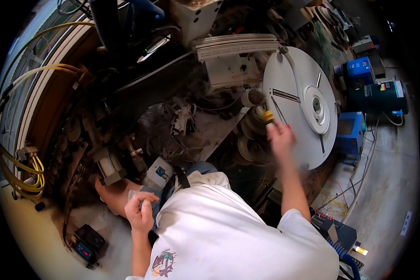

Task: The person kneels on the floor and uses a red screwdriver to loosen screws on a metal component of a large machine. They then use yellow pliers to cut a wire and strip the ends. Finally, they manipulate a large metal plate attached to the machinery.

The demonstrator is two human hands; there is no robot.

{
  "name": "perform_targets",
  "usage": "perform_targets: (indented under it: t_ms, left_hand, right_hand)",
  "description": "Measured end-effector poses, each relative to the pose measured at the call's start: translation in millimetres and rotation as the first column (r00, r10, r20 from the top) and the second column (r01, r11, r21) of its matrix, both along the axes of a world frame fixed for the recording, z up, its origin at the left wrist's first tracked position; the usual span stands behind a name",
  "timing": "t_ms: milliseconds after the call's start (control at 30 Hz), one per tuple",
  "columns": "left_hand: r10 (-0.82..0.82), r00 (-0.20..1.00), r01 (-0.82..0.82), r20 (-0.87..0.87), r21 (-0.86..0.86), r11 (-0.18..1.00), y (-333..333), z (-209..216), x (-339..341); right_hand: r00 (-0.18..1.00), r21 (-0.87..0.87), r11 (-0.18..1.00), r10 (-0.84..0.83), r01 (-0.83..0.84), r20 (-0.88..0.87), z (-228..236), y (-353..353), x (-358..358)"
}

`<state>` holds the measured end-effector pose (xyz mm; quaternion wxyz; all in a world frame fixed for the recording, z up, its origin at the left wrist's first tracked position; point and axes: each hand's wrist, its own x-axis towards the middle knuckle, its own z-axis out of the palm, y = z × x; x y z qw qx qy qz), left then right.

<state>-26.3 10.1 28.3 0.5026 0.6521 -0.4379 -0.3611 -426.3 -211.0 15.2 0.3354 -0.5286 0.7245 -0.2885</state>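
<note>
My right hand is closed around a small tool with a yellow-and-black handle; its exact kind is hard to make out. It is raised in front of a large pale reel disc with slots and a round hub. A pale strip runs down the disc's face from its upper edge. My left hand is curled in near my left thigh, away from the reel. Its fingers are bent together, and what they hold, if anything, is not clear.
Dusty machine parts crowd the left, among them a metal cylinder and yellow hoses. Shredded scraps lie in the middle. Blue boxes and a dark green cylinder stand right. A small display unit sits lower left.
</note>
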Motion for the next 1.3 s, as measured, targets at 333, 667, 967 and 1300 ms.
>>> perform_targets:
  t_ms: [333,667,967,1300]
  left_hand:
    - [-0.198,0.980,0.197,-0.035,0.368,0.909,6,-26,4]
    - [-0.108,0.994,0.106,-0.022,0.445,0.889,-49,-24,-20]
    - [-0.069,0.648,0.147,-0.758,0.035,0.989,-162,-14,-106]
    - [-0.058,0.829,0.079,-0.556,0.013,0.997,-104,18,-5]
  right_hand:
    - [0.664,-0.210,0.977,-0.134,-0.036,-0.736,-93,-60,-183]
    - [0.703,-0.185,0.946,0.058,-0.265,-0.709,-100,-25,-172]
    - [0.769,-0.212,0.745,0.637,-0.633,-0.055,16,58,132]
    - [0.638,0.016,0.963,0.192,-0.270,-0.746,-112,31,-153]
